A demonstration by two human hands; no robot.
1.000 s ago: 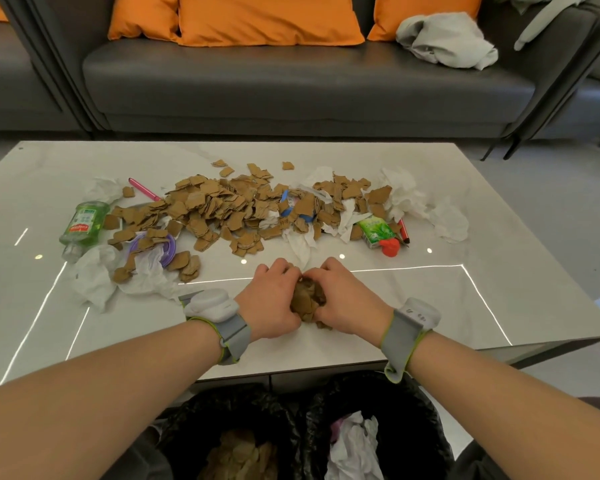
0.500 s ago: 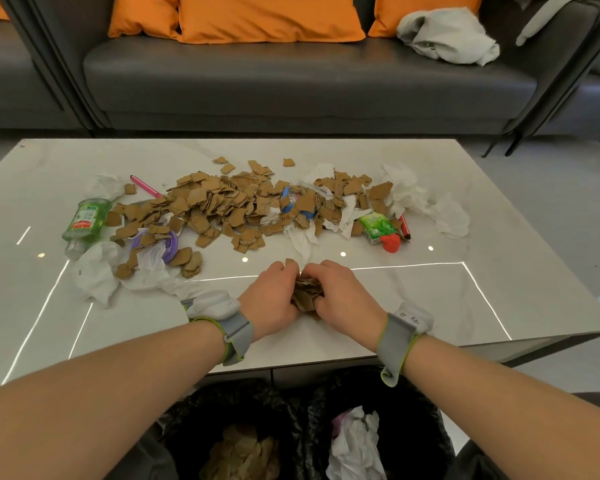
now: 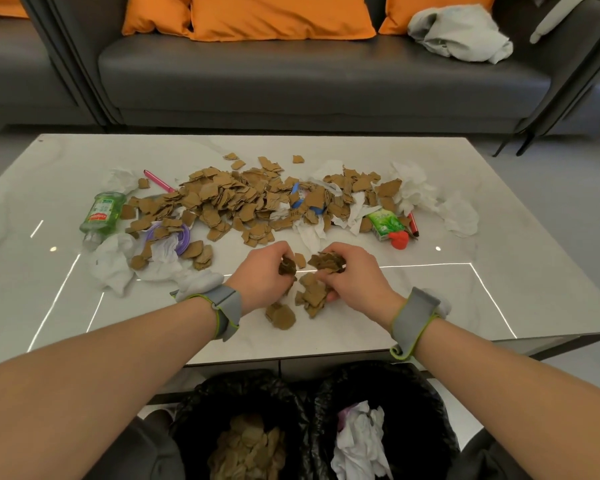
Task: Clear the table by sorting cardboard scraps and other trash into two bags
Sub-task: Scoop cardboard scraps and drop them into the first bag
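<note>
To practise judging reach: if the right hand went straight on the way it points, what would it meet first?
The right hand would probably meet the loose scrap first, then the left hand; height is unclear.

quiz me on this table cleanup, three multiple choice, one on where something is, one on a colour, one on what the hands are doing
1. Where does the green clear plastic bottle lie? A on the floor B on the white marble table, left end C on a shelf
2. What colour are the cushions on the grey sofa? A orange B blue C white
3. What are the left hand and right hand doing? A lying flat, empty B tying a knot C each gripping brown cardboard scraps
Answers: 1 B, it lies on its side there; 2 A, all those visible are orange; 3 C, curled fingers hold scraps in both.
</note>
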